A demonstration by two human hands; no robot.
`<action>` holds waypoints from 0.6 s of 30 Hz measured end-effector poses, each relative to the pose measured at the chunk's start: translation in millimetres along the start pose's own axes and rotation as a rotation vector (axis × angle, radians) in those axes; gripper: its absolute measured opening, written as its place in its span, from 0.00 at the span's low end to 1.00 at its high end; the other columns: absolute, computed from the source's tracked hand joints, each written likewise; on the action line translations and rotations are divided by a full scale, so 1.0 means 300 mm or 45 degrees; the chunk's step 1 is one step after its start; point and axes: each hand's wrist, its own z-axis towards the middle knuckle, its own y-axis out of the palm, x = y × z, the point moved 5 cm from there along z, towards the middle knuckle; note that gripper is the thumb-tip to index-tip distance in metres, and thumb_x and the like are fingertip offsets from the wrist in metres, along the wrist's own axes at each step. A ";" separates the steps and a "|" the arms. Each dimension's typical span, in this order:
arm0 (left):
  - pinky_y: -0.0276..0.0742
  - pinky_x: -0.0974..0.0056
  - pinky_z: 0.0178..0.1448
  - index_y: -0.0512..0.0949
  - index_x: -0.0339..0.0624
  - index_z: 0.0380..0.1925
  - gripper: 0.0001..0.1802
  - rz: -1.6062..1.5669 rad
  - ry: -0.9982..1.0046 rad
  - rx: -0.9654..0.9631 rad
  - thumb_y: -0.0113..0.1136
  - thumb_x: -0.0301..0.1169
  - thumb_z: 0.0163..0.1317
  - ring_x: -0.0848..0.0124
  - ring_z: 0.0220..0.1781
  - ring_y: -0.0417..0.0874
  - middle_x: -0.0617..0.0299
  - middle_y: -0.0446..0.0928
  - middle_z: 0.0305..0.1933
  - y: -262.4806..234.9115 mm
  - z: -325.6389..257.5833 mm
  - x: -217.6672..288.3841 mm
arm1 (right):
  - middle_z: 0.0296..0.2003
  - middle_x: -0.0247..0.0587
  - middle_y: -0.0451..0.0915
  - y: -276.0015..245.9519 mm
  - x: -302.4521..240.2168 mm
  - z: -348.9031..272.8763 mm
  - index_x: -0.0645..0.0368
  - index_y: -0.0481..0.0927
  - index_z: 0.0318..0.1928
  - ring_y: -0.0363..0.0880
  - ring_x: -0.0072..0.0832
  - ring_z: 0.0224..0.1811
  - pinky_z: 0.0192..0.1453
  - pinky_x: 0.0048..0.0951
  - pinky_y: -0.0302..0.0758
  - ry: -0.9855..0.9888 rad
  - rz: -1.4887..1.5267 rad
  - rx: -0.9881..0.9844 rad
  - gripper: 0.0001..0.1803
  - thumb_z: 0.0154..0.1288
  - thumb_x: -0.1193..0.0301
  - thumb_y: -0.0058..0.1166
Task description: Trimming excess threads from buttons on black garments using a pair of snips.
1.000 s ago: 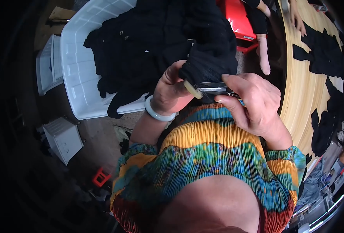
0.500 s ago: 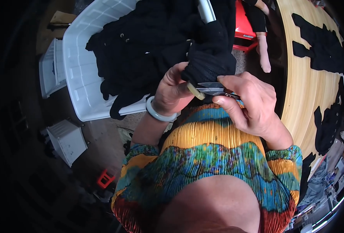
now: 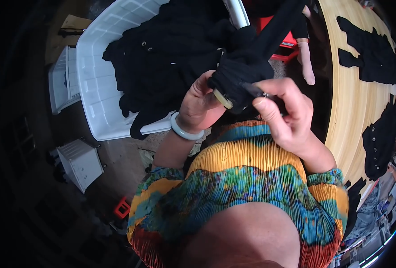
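Observation:
Gathered in my left hand (image 3: 198, 108) is a black knit garment (image 3: 245, 67), its fabric bunched and stretched over the fingers. A pale yellow curved piece (image 3: 222, 98), perhaps a ring, shows at the edge of the cloth by those fingers; the rest of it is hidden. My right hand (image 3: 291, 117) pinches small dark thread snips (image 3: 253, 90) between thumb and forefinger. Their blades point left and lie against the black cloth, and motion blurs them slightly. From the bunched part, a length of the garment runs up toward the upper right.
Beyond my hands stands a large white plastic bin (image 3: 87, 85) heaped with black garments (image 3: 162, 67). On the right, a wooden table (image 3: 354, 116) bears more black garments (image 3: 379, 56). Another person's pink-socked foot (image 3: 306, 64) is near a red stool (image 3: 288, 41). White bins (image 3: 79, 163) stand at left.
The snips have moved up from beside the yellow piece onto the cloth, blades tilted away. A length of black garment now stretches to the upper right. My left hand keeps its hold.

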 end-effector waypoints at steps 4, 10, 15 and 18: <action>0.62 0.59 0.60 0.71 0.49 0.46 0.18 -0.064 -0.038 0.083 0.53 0.22 0.54 0.67 0.55 0.69 0.62 0.71 0.50 0.007 0.005 0.002 | 0.21 0.36 0.73 -0.023 0.042 0.004 0.65 0.73 0.33 0.70 0.17 0.21 0.26 0.16 0.67 0.094 0.015 0.034 0.07 0.54 0.75 0.54; 0.64 0.61 0.59 0.71 0.48 0.46 0.15 -0.065 -0.185 0.316 0.49 0.24 0.57 0.69 0.52 0.70 0.63 0.72 0.47 0.014 0.028 0.009 | 0.36 0.42 0.72 -0.016 0.065 0.022 0.65 0.67 0.46 0.73 0.27 0.32 0.37 0.22 0.71 -0.148 -0.059 0.024 0.28 0.45 0.67 0.62; 0.71 0.70 0.47 0.69 0.40 0.43 0.11 0.147 -0.419 0.397 0.45 0.30 0.61 0.76 0.43 0.73 0.64 0.72 0.41 0.051 0.113 0.024 | 0.27 0.33 0.72 0.011 0.171 0.048 0.61 0.66 0.49 0.69 0.17 0.26 0.31 0.18 0.66 0.169 0.123 -0.043 0.27 0.47 0.73 0.60; 0.71 0.70 0.47 0.68 0.40 0.43 0.12 0.187 -0.388 0.418 0.43 0.32 0.63 0.76 0.42 0.73 0.64 0.72 0.40 0.027 0.136 0.015 | 0.25 0.24 0.71 0.017 0.194 0.063 0.62 0.67 0.45 0.63 0.10 0.24 0.29 0.11 0.60 0.303 0.408 0.016 0.22 0.48 0.78 0.58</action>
